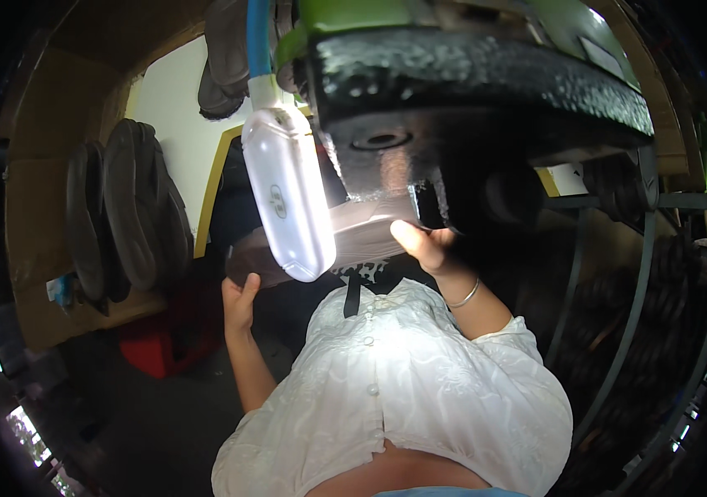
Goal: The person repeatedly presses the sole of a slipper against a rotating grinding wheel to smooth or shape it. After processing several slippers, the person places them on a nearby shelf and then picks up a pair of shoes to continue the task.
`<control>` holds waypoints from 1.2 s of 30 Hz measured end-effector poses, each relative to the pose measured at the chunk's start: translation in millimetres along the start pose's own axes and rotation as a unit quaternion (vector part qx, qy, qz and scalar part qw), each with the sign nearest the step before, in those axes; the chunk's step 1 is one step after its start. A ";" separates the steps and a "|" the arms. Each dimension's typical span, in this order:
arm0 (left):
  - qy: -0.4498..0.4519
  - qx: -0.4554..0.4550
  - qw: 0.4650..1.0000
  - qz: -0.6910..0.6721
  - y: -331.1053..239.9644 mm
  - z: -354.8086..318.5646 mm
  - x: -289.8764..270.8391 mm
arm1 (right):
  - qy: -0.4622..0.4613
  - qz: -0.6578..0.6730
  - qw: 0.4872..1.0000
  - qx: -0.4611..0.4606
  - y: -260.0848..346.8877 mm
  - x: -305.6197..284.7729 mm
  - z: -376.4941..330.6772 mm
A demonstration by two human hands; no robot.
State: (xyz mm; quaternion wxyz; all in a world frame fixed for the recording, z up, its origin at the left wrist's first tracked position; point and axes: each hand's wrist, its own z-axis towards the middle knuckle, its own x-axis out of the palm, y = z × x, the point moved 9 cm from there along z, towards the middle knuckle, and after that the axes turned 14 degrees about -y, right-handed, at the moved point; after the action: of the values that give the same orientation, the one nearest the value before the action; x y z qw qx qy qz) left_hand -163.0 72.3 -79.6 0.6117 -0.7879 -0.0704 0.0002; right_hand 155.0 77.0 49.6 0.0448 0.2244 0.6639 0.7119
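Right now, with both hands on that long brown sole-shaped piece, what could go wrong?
The right hand grips the long brown sole-shaped piece seemingly close to the black-and-green metal machine head; fingers might get pinched if its parts move. The glowing white oblong lamp hides part of the piece in this view, so a misalignment could go unnoticed. The left hand holds only the left end, so the piece might tilt if the other hand slips.

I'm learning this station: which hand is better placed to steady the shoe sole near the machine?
Likely the right hand: it holds the shoe sole close to the green-and-black machine, while the left hand holds the end farther away.
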 end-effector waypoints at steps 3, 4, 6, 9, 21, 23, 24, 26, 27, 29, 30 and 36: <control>0.040 -0.044 0.997 0.057 1.8 -2.0 26.9 | 0.013 0.007 1.000 0.021 -9.2 -1.1 2.4; 0.069 -0.063 0.991 0.091 16.0 0.9 33.0 | 0.014 -0.005 1.000 0.010 -3.8 -2.3 4.4; 0.143 -0.017 0.973 0.181 21.2 1.8 63.8 | 0.017 -0.031 0.999 -0.014 7.5 -2.9 7.4; 0.181 0.025 0.944 0.276 12.1 1.4 115.7 | 0.005 -0.084 0.993 -0.085 24.5 -7.0 10.5; 0.119 0.299 0.910 0.261 -130.8 -19.4 176.4 | -0.082 0.043 0.995 -0.042 -31.3 -42.9 -17.9; 0.156 0.325 0.886 0.290 -128.2 -10.6 170.2 | -0.048 -0.003 0.996 -0.070 -27.9 -28.8 -23.3; 0.167 0.334 0.882 0.289 -128.2 -7.5 165.5 | -0.022 -0.024 0.995 -0.099 -16.0 -16.5 -22.6; 0.173 0.338 0.883 0.275 -122.2 -6.3 162.6 | 0.024 -0.047 0.995 -0.082 -28.3 -14.6 -21.2; 0.168 0.333 0.890 0.263 -115.6 -6.9 161.6 | 0.025 -0.054 0.996 -0.070 -28.6 -14.1 -20.4; 0.104 0.363 0.902 0.211 -118.0 -10.7 159.9 | 0.039 -0.010 0.999 -0.029 -26.4 -6.9 -15.4; 0.106 0.383 0.895 0.205 -116.2 -15.6 163.9 | 0.046 0.009 0.999 -0.011 -23.8 -4.3 -13.0; 0.044 0.256 0.962 0.081 -62.3 -32.3 169.3 | 0.099 -0.083 0.991 -0.026 -0.4 4.4 0.2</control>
State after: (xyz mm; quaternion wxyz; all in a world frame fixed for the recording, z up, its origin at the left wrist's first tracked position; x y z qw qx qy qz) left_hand 0.5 75.0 3.1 0.7932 -0.6076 0.0230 0.0329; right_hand 151.0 78.9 50.3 0.0439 0.0955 0.6627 0.7415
